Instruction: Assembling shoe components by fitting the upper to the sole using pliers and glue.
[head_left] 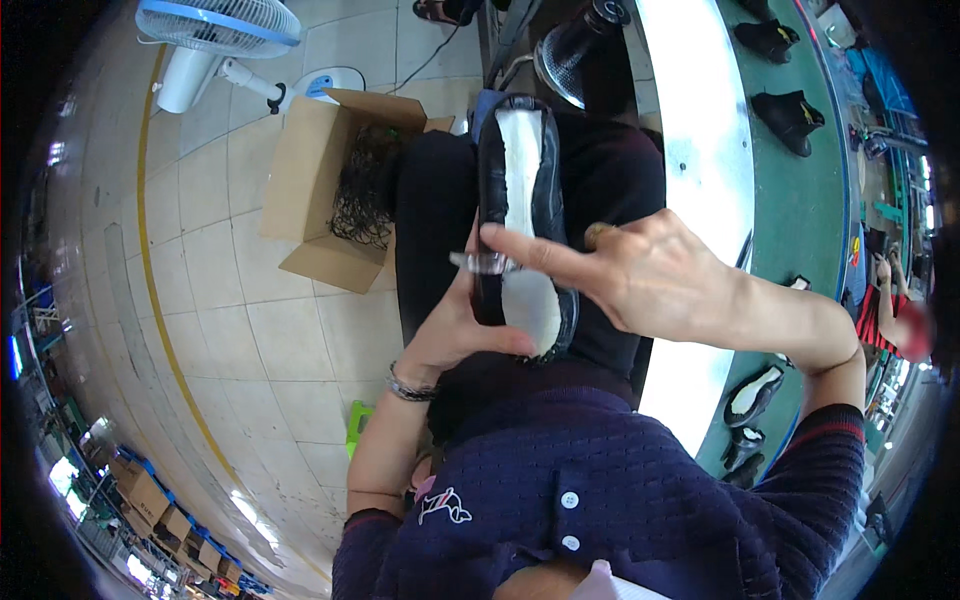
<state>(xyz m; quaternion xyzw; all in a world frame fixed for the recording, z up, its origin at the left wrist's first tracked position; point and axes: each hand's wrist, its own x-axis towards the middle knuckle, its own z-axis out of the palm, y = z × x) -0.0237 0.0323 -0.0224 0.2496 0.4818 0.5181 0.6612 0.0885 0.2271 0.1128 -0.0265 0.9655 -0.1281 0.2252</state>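
A black shoe upper (491,180) with a pale insole (519,150) lies sole side up, lengthwise over my lap. My left hand (455,325) grips its nearer end from the left side, with the thumb pressed on the rounded pale part. Across the shoe reaches my right hand (640,280), its index finger stretched to the left edge and the other fingers curled in. Just below that fingertip sits a shiny, narrow piece (485,263), metallic or clear; its kind and what holds it are unclear. Whatever the curled fingers hold is hidden.
An open cardboard box (310,180) with dark stringy material (362,195) stands left of my legs. Beyond it is a fan (215,30). On my right run a white ledge (705,130) and a green belt (775,210) carrying several black shoes (788,118). Another person (885,310) sits farther right.
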